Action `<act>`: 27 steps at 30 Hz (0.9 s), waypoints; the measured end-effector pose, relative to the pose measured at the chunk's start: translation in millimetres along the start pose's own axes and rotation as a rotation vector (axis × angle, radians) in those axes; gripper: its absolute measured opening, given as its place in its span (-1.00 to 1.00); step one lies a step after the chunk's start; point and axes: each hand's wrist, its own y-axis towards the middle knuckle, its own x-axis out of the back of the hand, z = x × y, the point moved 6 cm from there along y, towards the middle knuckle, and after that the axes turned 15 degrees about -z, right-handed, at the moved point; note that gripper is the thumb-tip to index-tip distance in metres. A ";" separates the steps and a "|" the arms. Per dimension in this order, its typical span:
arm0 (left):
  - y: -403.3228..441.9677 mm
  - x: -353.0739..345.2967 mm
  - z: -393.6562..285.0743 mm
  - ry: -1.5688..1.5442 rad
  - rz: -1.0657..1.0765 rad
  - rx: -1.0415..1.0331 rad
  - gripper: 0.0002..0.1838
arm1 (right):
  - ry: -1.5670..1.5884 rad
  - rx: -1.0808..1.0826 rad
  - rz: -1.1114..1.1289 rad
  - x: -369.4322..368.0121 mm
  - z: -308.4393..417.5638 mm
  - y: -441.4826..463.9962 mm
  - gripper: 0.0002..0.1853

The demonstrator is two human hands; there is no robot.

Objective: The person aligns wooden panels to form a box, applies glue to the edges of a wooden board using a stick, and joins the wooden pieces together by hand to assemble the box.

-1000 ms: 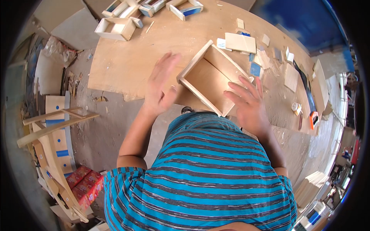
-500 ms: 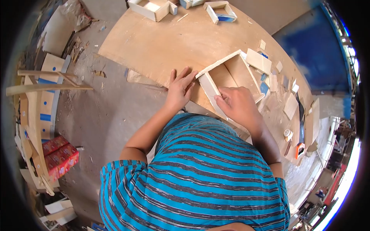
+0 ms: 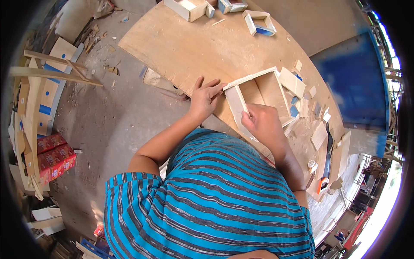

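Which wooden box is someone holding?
The box nearest the striped shirt; the right hand grips its wall. The other boxes sit untouched across the table.

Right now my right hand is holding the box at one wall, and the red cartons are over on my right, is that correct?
Not quite: the red cartons are on your left, as the head view shows. Your right hand is indeed holding the box at one wall.

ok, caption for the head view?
Right hand grips an open wooden box at the table's edge, left hand by its corner.
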 end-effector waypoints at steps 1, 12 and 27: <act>0.0 -0.1 0.0 0.004 -0.004 0.002 -0.66 | 0.001 -0.004 0.001 0.1 0.0 0.0 -0.86; 0.7 0.7 -2.8 0.012 -0.045 0.002 -0.70 | -0.076 0.003 -0.040 -3.4 -3.1 -1.2 -0.85; 3.8 5.2 -7.6 -0.089 -0.045 0.028 -0.58 | -0.066 0.004 -0.044 -2.3 -2.7 -1.2 -0.84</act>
